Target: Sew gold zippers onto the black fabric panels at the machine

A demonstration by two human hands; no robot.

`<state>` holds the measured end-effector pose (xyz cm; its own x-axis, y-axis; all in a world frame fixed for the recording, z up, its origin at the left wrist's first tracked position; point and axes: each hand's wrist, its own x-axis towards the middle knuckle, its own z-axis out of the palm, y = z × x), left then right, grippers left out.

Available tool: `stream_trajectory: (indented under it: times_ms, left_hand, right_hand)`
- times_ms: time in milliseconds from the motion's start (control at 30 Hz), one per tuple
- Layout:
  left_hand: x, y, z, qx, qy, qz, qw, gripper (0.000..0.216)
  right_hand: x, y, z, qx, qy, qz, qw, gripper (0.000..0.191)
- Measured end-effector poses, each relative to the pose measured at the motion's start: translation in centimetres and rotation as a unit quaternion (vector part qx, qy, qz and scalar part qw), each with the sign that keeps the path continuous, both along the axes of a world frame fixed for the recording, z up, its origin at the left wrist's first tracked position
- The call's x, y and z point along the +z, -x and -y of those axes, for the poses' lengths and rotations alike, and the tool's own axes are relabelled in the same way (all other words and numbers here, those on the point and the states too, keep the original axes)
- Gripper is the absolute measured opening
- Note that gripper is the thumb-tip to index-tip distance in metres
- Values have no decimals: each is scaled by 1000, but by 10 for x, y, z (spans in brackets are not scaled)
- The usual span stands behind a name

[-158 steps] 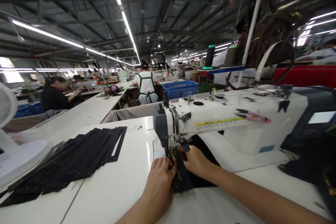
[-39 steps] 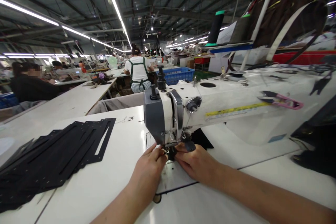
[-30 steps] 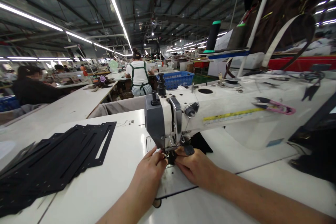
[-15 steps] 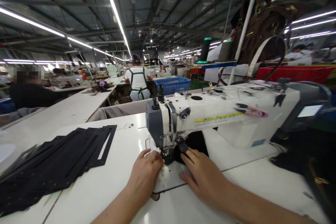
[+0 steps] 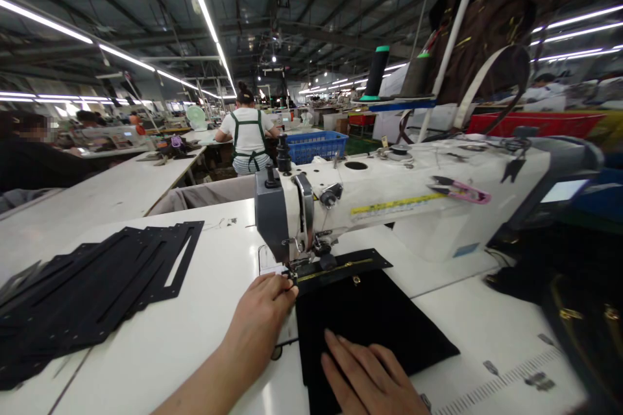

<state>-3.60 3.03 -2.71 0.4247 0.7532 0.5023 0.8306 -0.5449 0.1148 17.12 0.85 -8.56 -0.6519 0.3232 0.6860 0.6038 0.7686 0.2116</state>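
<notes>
Left hand (image 5: 265,311) is pinched at the corner of the black panel (image 5: 374,318) beside the presser foot (image 5: 294,267), right hand (image 5: 372,379) pressed flat on its near end.

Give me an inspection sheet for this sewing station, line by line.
Surface: white table, glossy.
Job's things: black zippered panel lies flat, one end of its gold zipper at the foot of the sewing machine.
Clutter: stack of black cut-out pieces at left; pink snips on the machine arm.
Hands: left hand curled at the panel's edge by the needle, grip unclear; right hand flat and open on the panel.
Cables: nothing seen.
Surroundings: person in an apron, back turned; blue basket; thread cones on a stand.
</notes>
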Motion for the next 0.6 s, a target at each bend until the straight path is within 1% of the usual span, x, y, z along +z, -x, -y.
stream_trajectory:
  times_ms: [100, 200, 267, 333, 367, 400, 433, 467, 533, 567, 600]
  left_hand:
    - [-2, 3, -2, 9, -5, -9, 1000, 25]
    - [7, 0, 1, 20, -12, -16, 1000, 24]
    - [17, -12, 9, 22, -3, -14, 1000, 21]
    - [24, -31, 20, -3, 30, -9, 999, 12]
    - [25, -42, 25, -26, 55, -7, 998, 19]
    - [24, -52, 30, -52, 82, -9, 995, 40]
    - [21, -61, 33, -64, 100, -10, 993, 53]
    - [17, -68, 34, -66, 110, -6, 992, 50]
    - [8, -74, 33, -54, 122, 33, 991, 28]
    - [5, -74, 31, -43, 130, 69, 988, 25]
    - [4, -72, 29, -28, 142, 115, 983, 25]
  right_hand:
    - [8, -7, -3, 25, 15, 7, 1000, 22]
    - [20, -17, -11, 44, 21, -26, 998, 20]
    - [29, -24, -18, 45, 38, -25, 998, 20]
    - [38, -29, -22, 46, 80, -16, 996, 19]
    - [43, -31, -24, 48, 108, -16, 993, 19]
    - [47, -34, -24, 50, 137, -21, 989, 18]
    - [50, -37, -23, 53, 157, -31, 986, 18]
    - [54, -41, -20, 57, 169, -43, 983, 19]
    - [60, -52, -13, 54, 190, -78, 977, 23]
    - [62, -58, -9, 46, 216, -97, 971, 25]
    - [63, -63, -5, 32, 263, -109, 958, 28]
